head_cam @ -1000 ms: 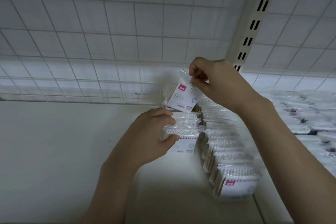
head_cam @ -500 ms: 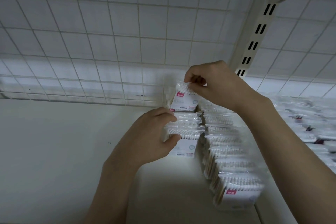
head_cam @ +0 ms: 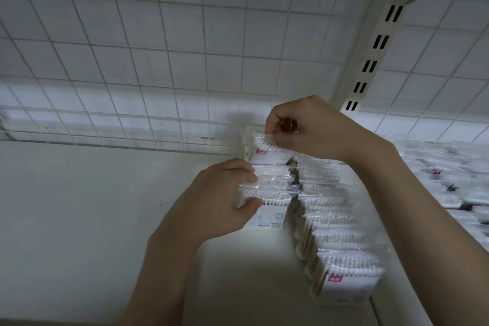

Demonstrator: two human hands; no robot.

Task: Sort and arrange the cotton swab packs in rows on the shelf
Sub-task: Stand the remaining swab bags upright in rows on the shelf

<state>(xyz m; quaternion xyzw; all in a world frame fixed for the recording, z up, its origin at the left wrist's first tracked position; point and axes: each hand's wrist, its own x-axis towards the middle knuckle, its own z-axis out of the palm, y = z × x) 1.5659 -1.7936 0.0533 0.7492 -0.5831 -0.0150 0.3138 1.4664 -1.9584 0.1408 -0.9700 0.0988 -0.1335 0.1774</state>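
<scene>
Pinching the top edge of a clear plastic cotton swab pack with a pink label (head_cam: 267,152), the right hand (head_cam: 312,127) is now lowering it upright at the white shelf (head_cam: 79,219) back, while the left hand (head_cam: 219,201) keeps gripping the short left row of packs (head_cam: 270,190), beside the longer row (head_cam: 333,227).

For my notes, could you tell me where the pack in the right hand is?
Head view, centre: the right hand pinches the pack against the wire grid, behind the short row.

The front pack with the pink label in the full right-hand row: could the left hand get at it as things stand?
Probably not at once. The left hand grips the short row of packs. The front pack stands uncovered, with bare shelf beside it.
</scene>
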